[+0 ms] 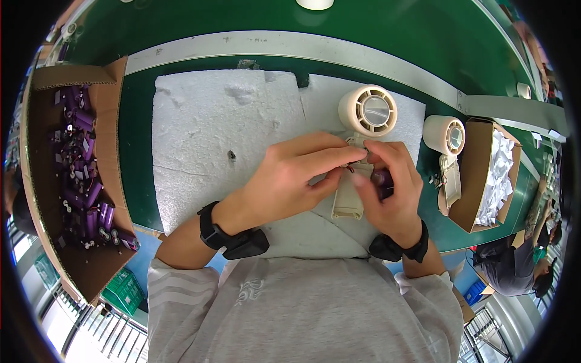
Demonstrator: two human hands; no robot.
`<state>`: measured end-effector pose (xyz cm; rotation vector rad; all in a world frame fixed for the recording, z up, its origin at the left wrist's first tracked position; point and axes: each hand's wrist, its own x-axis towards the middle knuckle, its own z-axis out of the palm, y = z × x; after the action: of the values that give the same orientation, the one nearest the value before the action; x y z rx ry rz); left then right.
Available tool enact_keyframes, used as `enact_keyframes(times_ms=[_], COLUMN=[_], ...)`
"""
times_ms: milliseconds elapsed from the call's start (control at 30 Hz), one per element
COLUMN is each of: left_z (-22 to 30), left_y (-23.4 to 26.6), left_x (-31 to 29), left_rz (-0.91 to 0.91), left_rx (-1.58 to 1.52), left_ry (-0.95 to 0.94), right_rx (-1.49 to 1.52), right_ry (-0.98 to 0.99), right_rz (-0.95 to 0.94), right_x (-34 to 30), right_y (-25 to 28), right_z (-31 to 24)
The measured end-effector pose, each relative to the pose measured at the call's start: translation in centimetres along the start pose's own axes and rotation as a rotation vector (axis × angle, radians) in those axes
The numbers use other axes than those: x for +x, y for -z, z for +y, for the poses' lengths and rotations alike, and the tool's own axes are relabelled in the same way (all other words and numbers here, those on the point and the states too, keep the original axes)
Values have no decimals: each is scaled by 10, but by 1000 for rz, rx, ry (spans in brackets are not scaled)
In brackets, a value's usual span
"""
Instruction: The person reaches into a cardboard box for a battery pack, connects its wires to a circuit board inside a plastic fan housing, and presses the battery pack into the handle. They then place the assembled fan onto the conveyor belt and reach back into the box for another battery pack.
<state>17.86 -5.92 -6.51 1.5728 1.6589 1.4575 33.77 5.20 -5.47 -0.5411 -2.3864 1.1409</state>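
On the white foam sheet lies a cream plastic device (368,111) with a round, spoked head and a handle (347,202) reaching toward me; it looks like a small blower or handheld fan. Both hands meet over the handle. My left hand (293,172) is closed, its thumb and forefinger pinching thin dark wires (351,169). My right hand (396,187) curls around a purple cylindrical battery (382,181), thumb and forefinger close to the same wires. Fingers hide the wire ends and most of the handle's upper part.
A cardboard box (115,151) of purple batteries with wires (91,212) stands left. At right, a second cream device (445,136) lies beside a cardboard box (475,175) of white packets (497,178). The foam sheet (206,133) covers the green bench; a metal strip (272,45) runs behind.
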Motion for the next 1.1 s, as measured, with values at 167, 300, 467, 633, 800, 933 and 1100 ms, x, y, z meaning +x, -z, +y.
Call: enact_keyframes(times_ms=[167, 300, 467, 633, 800, 933, 1100], left_z=[-2, -1, 0, -4, -4, -2, -2], left_y=[0, 1, 4, 9, 8, 2, 0], left_x=[0, 1, 2, 4, 3, 0, -2], left_rz=[-3, -2, -32, -56, -39, 0, 16], left_rx=[-7, -10, -50, -84, -69, -46, -27], left_ry=[-9, 6, 106, 125, 137, 99, 92], right_rx=[-187, -165, -173, -226, -220, -210, -198], right_ry=[195, 100, 71, 224, 158, 155, 104], right_rz=[101, 121, 122, 168, 174, 182, 144], right_x=[2, 0, 1, 7, 8, 4, 1], right_y=[-1, -6, -6, -5, -4, -3, -4], right_z=[10, 3, 0, 8, 3, 3, 3])
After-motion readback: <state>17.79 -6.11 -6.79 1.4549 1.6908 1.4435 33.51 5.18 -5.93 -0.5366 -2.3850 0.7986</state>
